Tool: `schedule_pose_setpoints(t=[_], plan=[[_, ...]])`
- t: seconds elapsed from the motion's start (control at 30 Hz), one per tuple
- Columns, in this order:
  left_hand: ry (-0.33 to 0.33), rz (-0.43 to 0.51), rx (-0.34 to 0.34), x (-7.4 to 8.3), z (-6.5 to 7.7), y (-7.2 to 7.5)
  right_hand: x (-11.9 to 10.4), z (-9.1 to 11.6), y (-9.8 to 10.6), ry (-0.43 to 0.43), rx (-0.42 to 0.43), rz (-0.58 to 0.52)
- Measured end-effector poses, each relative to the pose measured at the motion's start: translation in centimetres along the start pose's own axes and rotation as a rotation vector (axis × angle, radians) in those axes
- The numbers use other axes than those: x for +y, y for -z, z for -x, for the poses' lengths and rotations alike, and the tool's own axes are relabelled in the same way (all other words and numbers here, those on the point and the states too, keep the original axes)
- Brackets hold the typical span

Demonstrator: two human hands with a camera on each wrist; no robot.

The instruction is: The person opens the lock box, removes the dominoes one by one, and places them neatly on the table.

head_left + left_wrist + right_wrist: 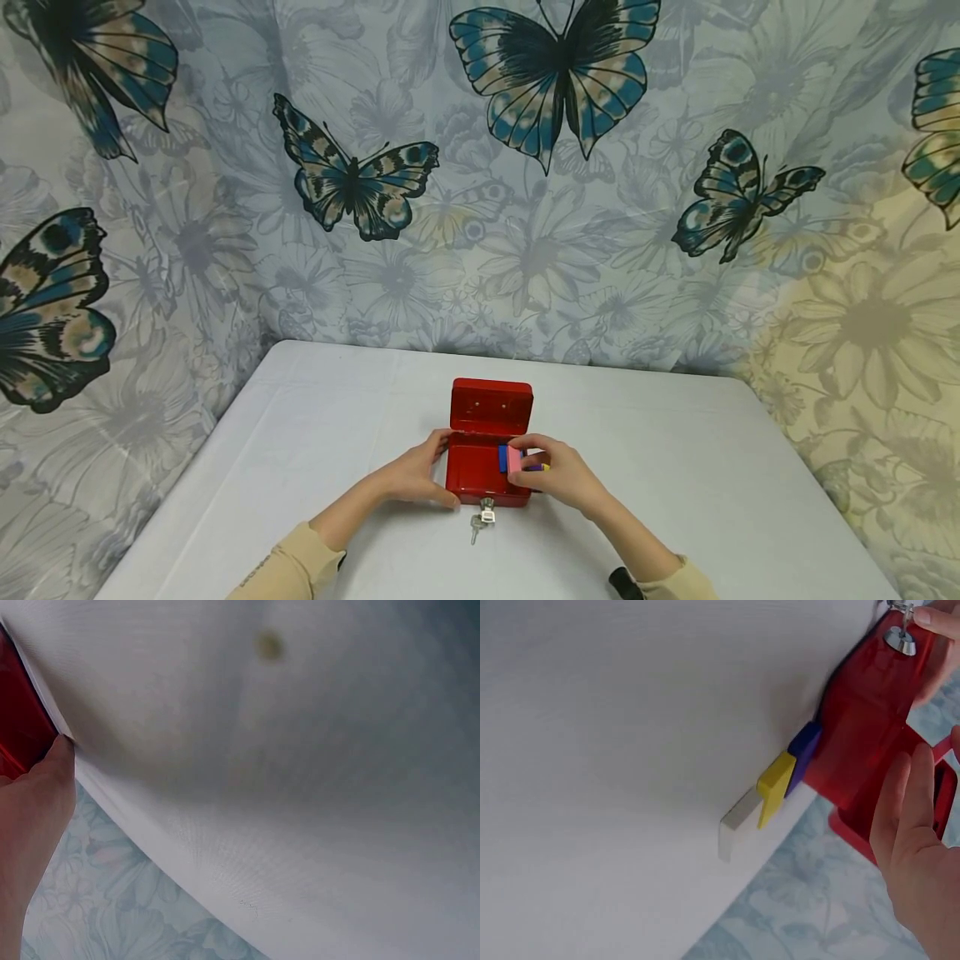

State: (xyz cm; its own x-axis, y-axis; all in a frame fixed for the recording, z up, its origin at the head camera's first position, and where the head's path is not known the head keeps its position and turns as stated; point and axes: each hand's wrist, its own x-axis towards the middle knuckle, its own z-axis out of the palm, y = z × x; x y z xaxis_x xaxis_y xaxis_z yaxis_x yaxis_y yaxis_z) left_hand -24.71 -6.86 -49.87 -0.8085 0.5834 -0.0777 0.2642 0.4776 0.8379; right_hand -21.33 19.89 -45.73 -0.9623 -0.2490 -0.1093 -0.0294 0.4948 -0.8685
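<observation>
A red metal cash box [472, 475] stands on the table with its lid [491, 406] raised. My left hand [416, 473] grips the box's left side, thumb at the front corner and fingers by the hinge. Over the box's right part, my right hand [558, 473] pinches a pink block [513, 461] between thumb and fingers. Just left of it a blue block [503, 458] shows inside the box. Keys [476, 525] hang from the lock [487, 510] at the front. In the right wrist view the fingers partly hide the box.
Against the box's right side, a purple block [804, 754], a yellow block [777, 784] and a white block [739, 821] stand in a row. White cloth covers the table [360, 375]. Behind it hangs butterfly-patterned fabric [540, 275].
</observation>
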Motion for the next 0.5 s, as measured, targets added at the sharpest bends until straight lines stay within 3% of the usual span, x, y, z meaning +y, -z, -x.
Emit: schedule_pose_setpoints(t=[0.5], plan=[[0.0, 0.063, -0.007, 0.0, 0.0, 0.2, 1.2, 1.4, 1.8, -0.093, 0.086, 0.043]])
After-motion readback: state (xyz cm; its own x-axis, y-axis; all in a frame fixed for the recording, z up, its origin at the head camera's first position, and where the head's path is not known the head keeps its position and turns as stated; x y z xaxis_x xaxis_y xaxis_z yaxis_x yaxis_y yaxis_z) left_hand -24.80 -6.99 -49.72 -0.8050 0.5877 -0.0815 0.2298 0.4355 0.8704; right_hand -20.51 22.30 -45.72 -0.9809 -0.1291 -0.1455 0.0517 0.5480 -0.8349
